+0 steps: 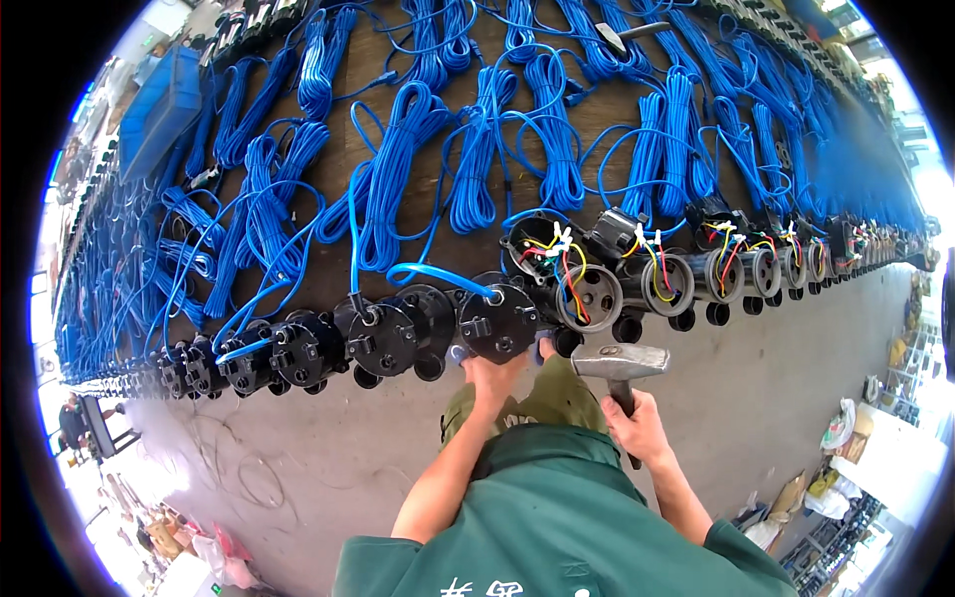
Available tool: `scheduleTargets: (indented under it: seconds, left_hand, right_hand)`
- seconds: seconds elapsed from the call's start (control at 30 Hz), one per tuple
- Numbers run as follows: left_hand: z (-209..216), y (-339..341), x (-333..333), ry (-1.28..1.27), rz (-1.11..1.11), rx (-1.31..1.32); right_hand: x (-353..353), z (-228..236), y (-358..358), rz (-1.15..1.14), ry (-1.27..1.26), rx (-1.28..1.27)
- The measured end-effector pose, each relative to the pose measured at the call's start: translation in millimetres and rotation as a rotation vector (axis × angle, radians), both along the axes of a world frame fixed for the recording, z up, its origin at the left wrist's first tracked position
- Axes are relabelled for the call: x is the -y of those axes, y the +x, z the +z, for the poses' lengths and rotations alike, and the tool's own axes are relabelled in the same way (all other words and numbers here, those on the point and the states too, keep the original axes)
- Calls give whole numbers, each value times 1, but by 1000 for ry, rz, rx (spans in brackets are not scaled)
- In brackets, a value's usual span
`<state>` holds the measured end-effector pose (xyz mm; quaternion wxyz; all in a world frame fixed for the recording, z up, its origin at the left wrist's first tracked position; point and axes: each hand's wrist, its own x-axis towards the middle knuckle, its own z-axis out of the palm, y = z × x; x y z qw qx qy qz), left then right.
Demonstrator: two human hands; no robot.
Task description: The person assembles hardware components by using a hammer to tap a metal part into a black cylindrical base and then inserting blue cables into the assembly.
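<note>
My right hand [637, 426] is wrapped round the dark handle of a hammer [622, 360], whose worn metal head is raised in front of the table edge. My left hand [493, 380] reaches up to the lower edge of a round black motor housing [499, 320] with a closed cover; its fingers are hidden there. A blue cable [443, 273] runs from that cover. Right of it lies an uncovered motor housing [589, 298], with red, yellow and green wires and white connectors [562, 239] sticking out. To its left is another covered housing [383, 336].
Many coiled blue cables [398, 169] cover the wooden table [343, 124]. More housings line its front edge both ways. A second hammer [629, 34] lies at the back, a blue bin [164, 109] at the far left. Boxes and bags [831, 488] stand on the right.
</note>
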<state>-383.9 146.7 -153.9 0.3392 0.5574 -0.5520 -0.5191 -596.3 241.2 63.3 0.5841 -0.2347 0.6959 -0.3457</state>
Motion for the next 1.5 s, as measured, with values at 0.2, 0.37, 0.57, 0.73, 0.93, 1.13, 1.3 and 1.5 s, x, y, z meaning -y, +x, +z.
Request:
scheduleTargets:
  seconds: [0.2, 0.37, 0.57, 0.73, 0.93, 1.13, 1.3, 1.5]
  left_hand:
    - [33, 21, 24, 623, -128, -137]
    - [-22, 26, 13, 254, -183, -79]
    - [-8, 34, 10, 367, -254, 79]
    - [48, 67, 4, 641, -155, 60]
    - [75, 84, 7, 629, -172, 54]
    - [145, 51, 25, 111, -202, 226]
    - [164, 10, 71, -643, -53, 8]
    - [134, 4, 94, -589, -52, -99]
  right_hand:
    - [6, -6, -14, 80, -28, -120]
    - [38, 25, -12, 0, -124, 161]
    - [44, 14, -1, -1, -124, 161]
    - [23, 8, -15, 43, -64, -175]
    - [21, 7, -18, -32, -68, -141]
    - [30, 18, -6, 48, -130, -374]
    - [53, 96, 41, -32, -298, -612]
    - [56, 95, 85, -112, -95, -156]
